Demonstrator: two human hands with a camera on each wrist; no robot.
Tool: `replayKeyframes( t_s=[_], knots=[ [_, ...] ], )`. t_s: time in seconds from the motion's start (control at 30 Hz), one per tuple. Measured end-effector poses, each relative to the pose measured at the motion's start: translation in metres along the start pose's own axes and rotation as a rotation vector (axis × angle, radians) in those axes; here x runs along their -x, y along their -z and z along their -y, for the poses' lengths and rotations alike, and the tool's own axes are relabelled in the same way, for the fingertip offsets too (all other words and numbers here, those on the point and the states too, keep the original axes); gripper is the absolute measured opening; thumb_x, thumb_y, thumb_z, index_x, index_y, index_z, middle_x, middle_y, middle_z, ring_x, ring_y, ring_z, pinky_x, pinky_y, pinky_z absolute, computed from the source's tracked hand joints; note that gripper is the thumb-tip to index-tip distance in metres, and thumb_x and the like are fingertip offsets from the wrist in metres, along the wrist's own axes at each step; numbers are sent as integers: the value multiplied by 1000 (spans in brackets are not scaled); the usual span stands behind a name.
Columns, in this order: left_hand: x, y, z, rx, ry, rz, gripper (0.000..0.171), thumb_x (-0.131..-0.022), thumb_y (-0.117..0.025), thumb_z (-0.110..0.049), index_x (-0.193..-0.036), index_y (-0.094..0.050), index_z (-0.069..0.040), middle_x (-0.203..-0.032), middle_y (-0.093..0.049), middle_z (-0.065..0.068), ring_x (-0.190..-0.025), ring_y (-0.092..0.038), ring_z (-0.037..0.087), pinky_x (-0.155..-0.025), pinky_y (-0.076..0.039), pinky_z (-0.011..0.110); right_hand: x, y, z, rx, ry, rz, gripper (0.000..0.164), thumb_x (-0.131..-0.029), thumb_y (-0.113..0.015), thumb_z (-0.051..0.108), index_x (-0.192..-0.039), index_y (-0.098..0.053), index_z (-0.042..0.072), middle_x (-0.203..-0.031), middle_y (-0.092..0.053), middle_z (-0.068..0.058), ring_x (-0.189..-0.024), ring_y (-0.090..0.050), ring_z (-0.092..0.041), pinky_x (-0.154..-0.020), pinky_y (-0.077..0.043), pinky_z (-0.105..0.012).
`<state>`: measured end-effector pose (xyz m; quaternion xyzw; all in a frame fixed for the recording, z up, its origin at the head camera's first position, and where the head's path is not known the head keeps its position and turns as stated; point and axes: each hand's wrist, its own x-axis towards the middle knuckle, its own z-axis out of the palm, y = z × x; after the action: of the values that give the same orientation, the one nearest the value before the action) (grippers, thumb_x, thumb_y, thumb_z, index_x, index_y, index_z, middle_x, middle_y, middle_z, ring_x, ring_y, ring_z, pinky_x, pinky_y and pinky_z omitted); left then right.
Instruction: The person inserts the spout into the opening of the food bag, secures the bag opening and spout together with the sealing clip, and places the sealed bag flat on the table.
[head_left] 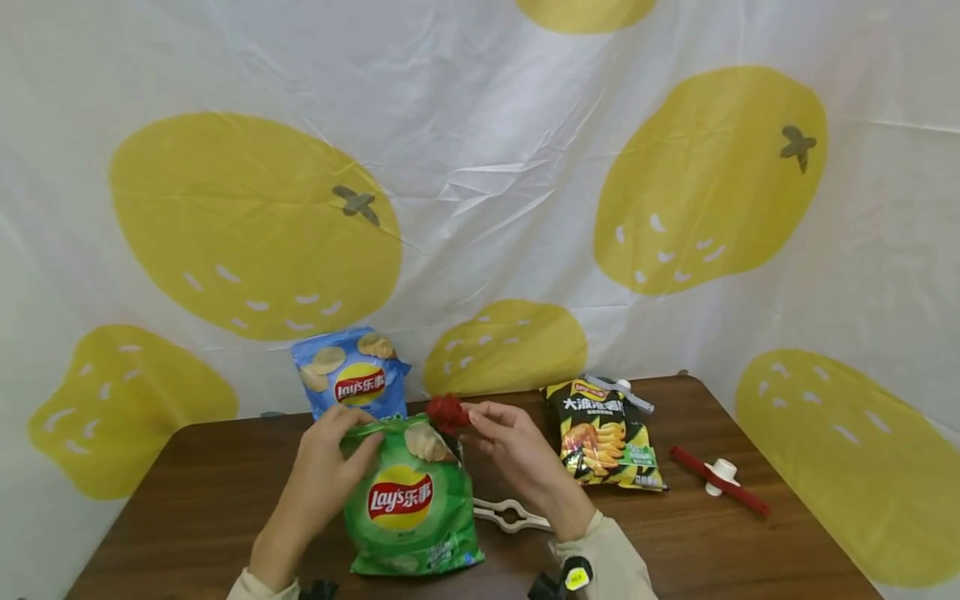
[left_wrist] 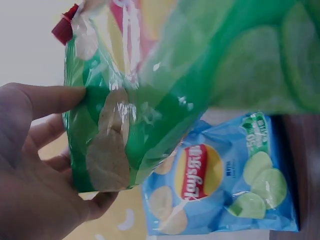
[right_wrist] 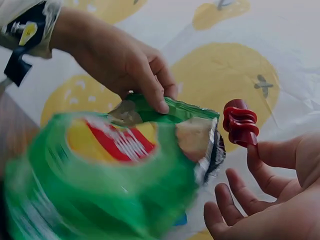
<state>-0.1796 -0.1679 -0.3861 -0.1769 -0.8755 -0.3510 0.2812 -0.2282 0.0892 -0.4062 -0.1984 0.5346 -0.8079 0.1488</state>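
Observation:
A green Lay's chip bag (head_left: 442, 533) stands upright at the front of the table, torn at its top right corner, where a silvery inner edge (right_wrist: 202, 170) shows in the right wrist view. My left hand (head_left: 326, 462) grips the bag's top edge between thumb and fingers. To the right of that torn corner, my right hand (head_left: 528, 454) pinches a small red ridged plastic piece (right_wrist: 241, 125) with thumb and index finger. The other right fingers are spread loosely. Behind the right forearm lies a cream-coloured clip (head_left: 510, 515) with a round gap in its middle.
A blue Lay's bag (head_left: 326, 375) leans at the back against the lemon-patterned cloth (head_left: 480, 208). Right of centre lies a black chip bag (head_left: 600, 433) with a grey-and-white clip (head_left: 626, 392) at its top. A red clip with a white spout (head_left: 722, 479) rests near the table's right edge.

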Motion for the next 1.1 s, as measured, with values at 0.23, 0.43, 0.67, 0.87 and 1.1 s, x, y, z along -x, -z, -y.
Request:
replayKeyframes(
  t_s=[0.23, 0.43, 0.67, 0.87, 1.1],
  knots=[
    [2, 9, -22, -176, -3, 49, 29, -83, -82, -16, -108, -69, -11, -96, -70, 2, -88, -65, 19, -86, -39, 49, 1, -7, 0, -30, 31, 42, 22, -103, -53, 8, -95, -72, 15, -125, -62, -2, -119, -56, -16, -108, -35, -39],
    [2, 5, -39, -184, -70, 70, 50, -85, -79, -37, -126, -65, -11, -110, -70, 5, -103, -65, 22, -85, -45, 52, 3, -22, -2, 87, 140, 46, 22, -102, -57, 12, -91, -74, 22, -144, -50, -16, -138, -39, -28, -108, -30, -45],
    [2, -13, -37, 63, -55, 21, 32, -88, -76, -38, -112, -73, -17, -101, -67, -9, -97, -62, 9, -87, -43, 40, 8, -40, -9, 120, 218, 65, 17, -102, -56, 10, -94, -71, 15, -148, -44, -20, -138, -39, -30, -108, -35, -43],
    [1, -20, -34, 142, -68, -16, 23, -86, -80, -26, -105, -73, -16, -97, -67, -10, -89, -63, 7, -76, -50, 35, 9, -40, -10, 366, 346, 6, 17, -100, -60, 10, -111, -63, -2, -139, -54, -13, -132, -47, -26, -104, -43, -41],
    [4, -25, -40, -80, -188, -27, 29, -78, -85, -22, -101, -70, -11, -91, -64, -2, -81, -62, 15, -78, -40, 42, 22, -50, 16, 827, 603, -39, 40, -90, -75, 16, -127, -59, 15, -117, -62, -2, -95, -63, -23, -76, -55, -38]
  ],
)
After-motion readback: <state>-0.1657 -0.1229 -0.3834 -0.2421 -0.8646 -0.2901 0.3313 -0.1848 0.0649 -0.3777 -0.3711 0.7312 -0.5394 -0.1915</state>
